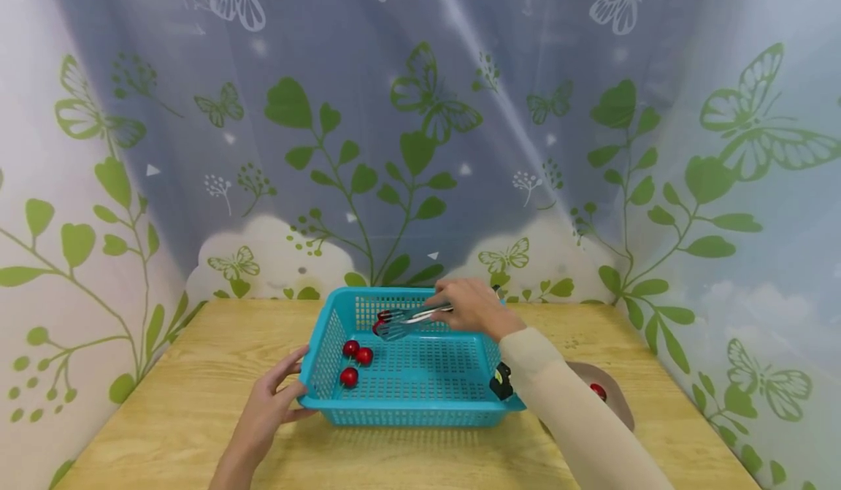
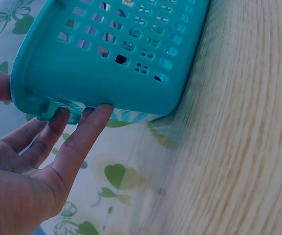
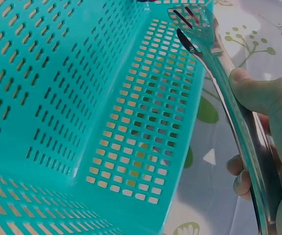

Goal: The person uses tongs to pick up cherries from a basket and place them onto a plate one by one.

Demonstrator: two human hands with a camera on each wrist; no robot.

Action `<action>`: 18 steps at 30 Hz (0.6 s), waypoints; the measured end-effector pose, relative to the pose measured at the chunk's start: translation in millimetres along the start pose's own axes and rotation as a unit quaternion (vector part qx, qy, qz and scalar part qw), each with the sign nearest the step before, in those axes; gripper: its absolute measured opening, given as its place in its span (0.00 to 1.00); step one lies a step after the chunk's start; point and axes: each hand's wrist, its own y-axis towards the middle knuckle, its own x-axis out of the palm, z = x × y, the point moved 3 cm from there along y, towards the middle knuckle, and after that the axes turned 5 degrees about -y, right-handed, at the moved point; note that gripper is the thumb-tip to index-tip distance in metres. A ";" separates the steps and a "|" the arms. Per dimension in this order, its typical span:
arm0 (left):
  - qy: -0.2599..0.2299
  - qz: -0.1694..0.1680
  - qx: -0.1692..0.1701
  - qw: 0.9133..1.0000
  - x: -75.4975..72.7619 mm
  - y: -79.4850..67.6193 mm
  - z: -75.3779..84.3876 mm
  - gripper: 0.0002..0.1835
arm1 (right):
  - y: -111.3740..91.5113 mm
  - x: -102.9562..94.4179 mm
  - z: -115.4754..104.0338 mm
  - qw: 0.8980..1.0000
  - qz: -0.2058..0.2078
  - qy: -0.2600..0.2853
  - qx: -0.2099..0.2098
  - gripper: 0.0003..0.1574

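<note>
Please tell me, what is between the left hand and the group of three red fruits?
The basket's perforated left wall stands between the left hand and the three red fruits, as the head view shows.

Your head view is bright, your left wrist view dimmer; a soft shadow fringes the blue plastic basket (image 1: 414, 405), and highlights streak the metal tongs (image 3: 241, 122).

The head camera looks forward and down from farther away, with the basket (image 1: 414, 405) at lower centre. The left wrist camera, close and turned sideways, sees its outside at the top; the right one looks closely inside, sharing the tongs (image 3: 250, 142) with the head view.
</note>
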 end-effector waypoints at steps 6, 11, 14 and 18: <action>0.000 0.004 -0.005 1.000 -0.8 0.0 -2.3 0.35 | -3.8 -10.4 -1.5 1.000 0.023 0.010 -0.017 0.19; 0.002 0.005 -0.004 1.000 -1.0 -0.4 -1.5 0.35 | -10.6 -22.8 -0.8 0.999 0.041 0.000 -0.024 0.18; 0.001 0.003 -0.002 1.000 -0.8 0.3 -1.2 0.35 | -17.1 -28.0 1.0 0.999 0.042 -0.009 -0.027 0.18; -0.002 -0.002 -0.002 1.000 -1.0 1.4 -2.2 0.35 | -27.3 -32.7 3.9 0.999 0.044 -0.006 -0.027 0.17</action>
